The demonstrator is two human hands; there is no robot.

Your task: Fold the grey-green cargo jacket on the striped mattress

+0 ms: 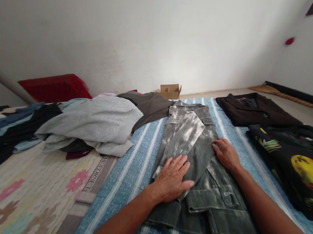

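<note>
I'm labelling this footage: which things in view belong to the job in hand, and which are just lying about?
In the job:
Left hand; right hand
Mottled grey fabric garment, under both hands
Blue striped cloth beneath it

Apparently just lying about:
Rumpled light grey fabric garment
Folded dark brown fabric garment
Folded black fabric garment, yellow print
Open brown cardboard box

I see an open cardboard box [169, 94] near the white wall [141, 40]. On my left lies a flowered mat [50, 176].
</note>
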